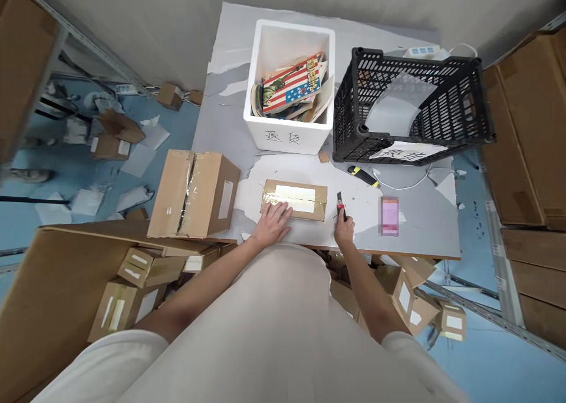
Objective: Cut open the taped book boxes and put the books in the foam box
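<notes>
A small taped cardboard box (316, 210) with a white label lies on the table in front of me. My left hand (273, 222) rests on its left front part, fingers spread over the edge of the label. Just right of the box, my right hand (344, 230) is wrapped round a red and black utility knife (340, 205). The knife's dark blade points away from me and does not touch the box. Farther back lies a second cutter, black and yellow (363, 175).
A larger taped box (206, 194) stands at the left. Behind are a white foam box (292, 135) of booklets and a black plastic crate (349, 105). A blurred pink item (390, 216) lies right. Cardboard boxes (132, 309) crowd below the table (433, 238).
</notes>
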Action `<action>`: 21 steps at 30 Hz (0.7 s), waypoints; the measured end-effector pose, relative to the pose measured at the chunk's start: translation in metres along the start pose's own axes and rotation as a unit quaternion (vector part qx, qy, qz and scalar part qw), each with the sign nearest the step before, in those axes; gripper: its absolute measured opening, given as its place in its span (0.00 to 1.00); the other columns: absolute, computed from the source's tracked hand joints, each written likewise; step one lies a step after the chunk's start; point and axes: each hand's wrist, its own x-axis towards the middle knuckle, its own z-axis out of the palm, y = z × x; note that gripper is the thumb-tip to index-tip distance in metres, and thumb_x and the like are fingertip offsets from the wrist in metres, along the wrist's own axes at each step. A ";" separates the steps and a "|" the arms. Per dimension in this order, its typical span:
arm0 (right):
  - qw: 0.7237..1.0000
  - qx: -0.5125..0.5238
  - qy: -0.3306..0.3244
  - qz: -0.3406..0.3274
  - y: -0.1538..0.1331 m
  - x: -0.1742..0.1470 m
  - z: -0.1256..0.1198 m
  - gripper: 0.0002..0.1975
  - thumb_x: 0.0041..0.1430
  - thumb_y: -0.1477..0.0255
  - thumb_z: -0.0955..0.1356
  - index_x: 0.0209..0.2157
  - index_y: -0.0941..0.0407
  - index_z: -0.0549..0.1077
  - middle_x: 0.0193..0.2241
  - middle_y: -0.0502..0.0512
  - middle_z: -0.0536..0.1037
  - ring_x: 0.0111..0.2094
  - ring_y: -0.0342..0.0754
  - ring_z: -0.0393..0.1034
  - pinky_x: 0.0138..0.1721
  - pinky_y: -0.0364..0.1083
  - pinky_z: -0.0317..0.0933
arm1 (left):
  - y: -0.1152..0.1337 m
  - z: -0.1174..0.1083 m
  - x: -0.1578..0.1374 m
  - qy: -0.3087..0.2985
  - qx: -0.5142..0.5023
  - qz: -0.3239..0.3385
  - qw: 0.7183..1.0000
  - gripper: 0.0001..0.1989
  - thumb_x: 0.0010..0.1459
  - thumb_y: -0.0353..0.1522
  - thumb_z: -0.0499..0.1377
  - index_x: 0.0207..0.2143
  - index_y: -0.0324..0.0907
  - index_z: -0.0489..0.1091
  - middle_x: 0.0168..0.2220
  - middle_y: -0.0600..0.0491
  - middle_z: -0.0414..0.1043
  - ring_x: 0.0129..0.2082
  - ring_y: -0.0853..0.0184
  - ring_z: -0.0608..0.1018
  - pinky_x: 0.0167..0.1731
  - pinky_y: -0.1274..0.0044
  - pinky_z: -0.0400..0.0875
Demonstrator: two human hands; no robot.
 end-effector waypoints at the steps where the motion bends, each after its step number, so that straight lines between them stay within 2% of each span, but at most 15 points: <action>1: 1.000 0.003 0.013 -0.013 0.000 0.001 -0.005 0.30 0.59 0.71 0.58 0.64 0.57 0.54 0.51 0.70 0.61 0.52 0.63 0.58 0.49 0.62 0.57 | 0.001 0.001 -0.001 -0.001 -0.003 -0.001 1.000 0.28 0.61 0.38 0.52 0.61 0.37 0.57 0.60 0.37 0.60 0.62 0.50 0.60 0.60 0.55 0.49; 4: 0.992 0.033 0.087 -0.086 -0.012 0.004 -0.034 0.31 0.61 0.64 0.58 0.64 0.59 0.51 0.55 0.72 0.57 0.56 0.65 0.53 0.52 0.65 0.54 | -0.001 0.003 -0.004 -0.006 -0.019 0.006 1.000 0.28 0.60 0.36 0.52 0.62 0.37 0.56 0.60 0.38 0.60 0.62 0.51 0.60 0.60 0.57 0.51; 6: 0.972 0.053 0.124 -0.192 -0.034 0.008 -0.058 0.33 0.62 0.61 0.58 0.65 0.58 0.48 0.57 0.71 0.56 0.59 0.63 0.51 0.54 0.64 0.52 | -0.003 0.006 -0.006 -0.009 -0.033 0.009 0.999 0.28 0.60 0.35 0.52 0.62 0.37 0.56 0.60 0.39 0.60 0.62 0.51 0.59 0.60 0.58 0.52; 9: 0.932 -0.006 0.056 -0.359 -0.079 0.012 -0.082 0.35 0.60 0.57 0.62 0.64 0.56 0.51 0.61 0.68 0.55 0.62 0.61 0.48 0.58 0.61 0.48 | -0.004 0.010 -0.009 -0.016 -0.058 0.005 0.998 0.30 0.59 0.36 0.53 0.62 0.36 0.55 0.60 0.39 0.60 0.61 0.51 0.60 0.59 0.58 0.53; 11: 0.909 -0.075 0.003 -0.411 -0.107 0.014 -0.089 0.33 0.60 0.60 0.63 0.64 0.56 0.54 0.63 0.68 0.55 0.63 0.62 0.48 0.59 0.61 0.45 | -0.004 0.011 -0.010 -0.026 -0.072 0.002 0.997 0.30 0.58 0.36 0.54 0.62 0.37 0.55 0.59 0.39 0.60 0.60 0.51 0.61 0.60 0.58 0.53; 13: 0.897 -0.126 -0.040 -0.422 -0.125 0.020 -0.093 0.28 0.62 0.66 0.62 0.62 0.58 0.57 0.61 0.68 0.60 0.60 0.61 0.54 0.59 0.58 0.46 | -0.004 0.011 -0.010 -0.038 -0.080 -0.001 0.996 0.30 0.58 0.36 0.53 0.62 0.38 0.55 0.60 0.39 0.60 0.60 0.52 0.61 0.60 0.58 0.53; 15: 0.902 -0.142 -0.080 -0.400 -0.134 0.031 -0.098 0.22 0.64 0.69 0.60 0.58 0.57 0.62 0.54 0.67 0.70 0.53 0.57 0.64 0.54 0.54 0.53 | -0.003 0.010 -0.011 -0.049 -0.083 -0.003 0.995 0.30 0.58 0.36 0.53 0.62 0.38 0.55 0.60 0.39 0.59 0.61 0.51 0.60 0.60 0.58 0.52; 18: 0.932 -0.088 -0.106 -0.336 -0.137 0.060 -0.107 0.19 0.64 0.60 0.60 0.49 0.56 0.70 0.38 0.60 0.78 0.40 0.53 0.70 0.43 0.48 0.59 | -0.002 0.009 -0.014 -0.058 -0.084 -0.008 0.995 0.32 0.58 0.36 0.53 0.63 0.39 0.53 0.62 0.39 0.57 0.63 0.51 0.58 0.60 0.58 0.51; 21: 0.969 0.014 -0.059 -0.239 -0.137 0.090 -0.104 0.24 0.55 0.53 0.66 0.44 0.58 0.71 0.35 0.57 0.77 0.37 0.51 0.69 0.40 0.47 0.60 | 0.000 0.008 -0.016 -0.055 -0.084 -0.010 0.995 0.31 0.58 0.36 0.53 0.63 0.39 0.53 0.62 0.39 0.56 0.63 0.50 0.57 0.59 0.57 0.51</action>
